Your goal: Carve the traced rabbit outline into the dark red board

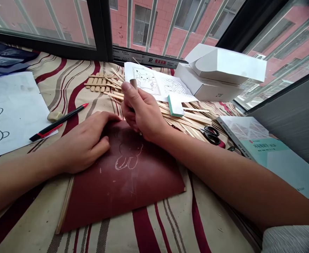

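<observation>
A dark red board [133,189] lies on the striped cloth in front of me, with a pale outline of a cartoon figure [128,154] scratched into it. My left hand [87,142] rests flat on the board's upper left part, fingers together and stretched out. My right hand [141,112] is closed in a fist around a thin carving tool [133,83], thumb near its top end. The tool's tip meets the board just above the scratched outline.
Several wooden sticks [186,121] are heaped behind the board, with black scissors [211,135] and a teal block [175,106]. A printed drawing sheet [156,84], white boxes [217,75], a book [272,154], a red-black pen [59,122], an eraser [54,116] and a paper sketch [9,112] surround it.
</observation>
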`<action>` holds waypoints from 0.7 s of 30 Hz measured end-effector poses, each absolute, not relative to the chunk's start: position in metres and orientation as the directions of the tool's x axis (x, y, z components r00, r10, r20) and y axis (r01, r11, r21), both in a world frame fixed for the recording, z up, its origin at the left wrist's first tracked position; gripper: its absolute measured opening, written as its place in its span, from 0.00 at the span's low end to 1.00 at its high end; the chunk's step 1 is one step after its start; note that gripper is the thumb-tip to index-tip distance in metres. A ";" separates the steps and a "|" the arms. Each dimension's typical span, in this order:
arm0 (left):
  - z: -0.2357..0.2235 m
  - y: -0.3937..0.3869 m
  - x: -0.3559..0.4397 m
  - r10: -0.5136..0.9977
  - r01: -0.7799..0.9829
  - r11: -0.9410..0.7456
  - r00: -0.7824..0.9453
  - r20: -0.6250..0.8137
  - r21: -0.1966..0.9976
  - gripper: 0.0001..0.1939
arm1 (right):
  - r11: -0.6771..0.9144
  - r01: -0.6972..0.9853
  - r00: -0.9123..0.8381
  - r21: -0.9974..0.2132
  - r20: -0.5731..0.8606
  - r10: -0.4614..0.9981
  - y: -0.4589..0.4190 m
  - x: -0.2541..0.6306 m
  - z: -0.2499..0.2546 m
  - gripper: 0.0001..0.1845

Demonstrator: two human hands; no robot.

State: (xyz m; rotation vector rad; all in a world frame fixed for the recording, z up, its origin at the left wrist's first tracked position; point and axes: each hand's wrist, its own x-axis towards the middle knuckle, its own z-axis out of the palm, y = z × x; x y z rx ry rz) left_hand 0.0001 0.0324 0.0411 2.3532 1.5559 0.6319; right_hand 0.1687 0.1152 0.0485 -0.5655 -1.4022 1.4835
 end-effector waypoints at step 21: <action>0.012 0.053 -0.023 0.833 0.751 -0.543 0.425 0.354 0.376 0.23 | 0.258 -0.323 -0.319 -0.911 0.361 0.876 0.110 0.170 0.045 0.36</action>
